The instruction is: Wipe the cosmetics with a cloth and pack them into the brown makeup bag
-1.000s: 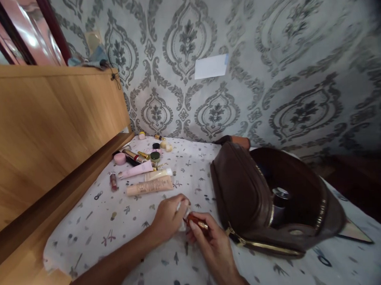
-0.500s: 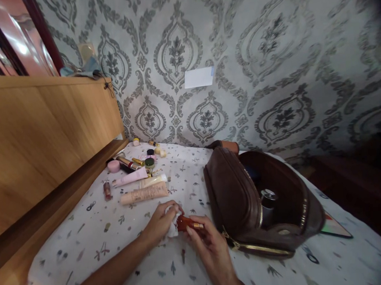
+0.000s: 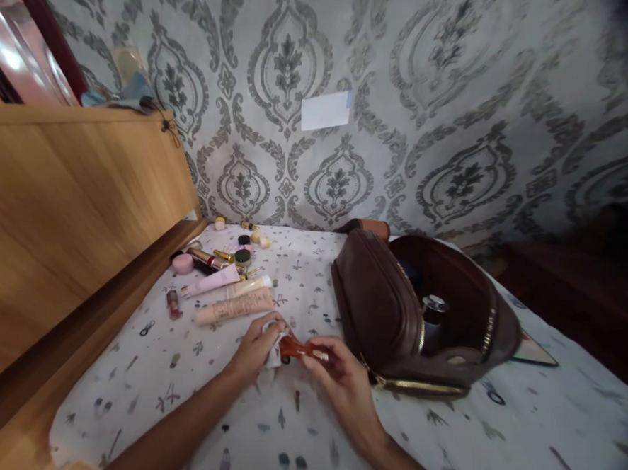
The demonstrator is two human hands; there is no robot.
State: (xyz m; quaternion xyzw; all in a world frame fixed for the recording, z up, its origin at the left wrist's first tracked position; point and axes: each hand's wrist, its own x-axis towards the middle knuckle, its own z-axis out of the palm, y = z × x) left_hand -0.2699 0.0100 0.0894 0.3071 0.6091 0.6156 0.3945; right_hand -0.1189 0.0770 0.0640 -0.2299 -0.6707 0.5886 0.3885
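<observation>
Amber bottle [image 3: 294, 347]: more exposed than a second ago, apparently mid-wipe. Left hand [image 3: 255, 346] pinches tissue [image 3: 273, 356] against it; right hand [image 3: 345, 376] pinches its other end

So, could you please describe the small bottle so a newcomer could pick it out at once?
Find the open brown bag. Left of it, between the left hand with its white cloth and the right hand, is the bottle. Unlike the cosmetics lying farther back, it is held, glossy and orange-red.
</observation>
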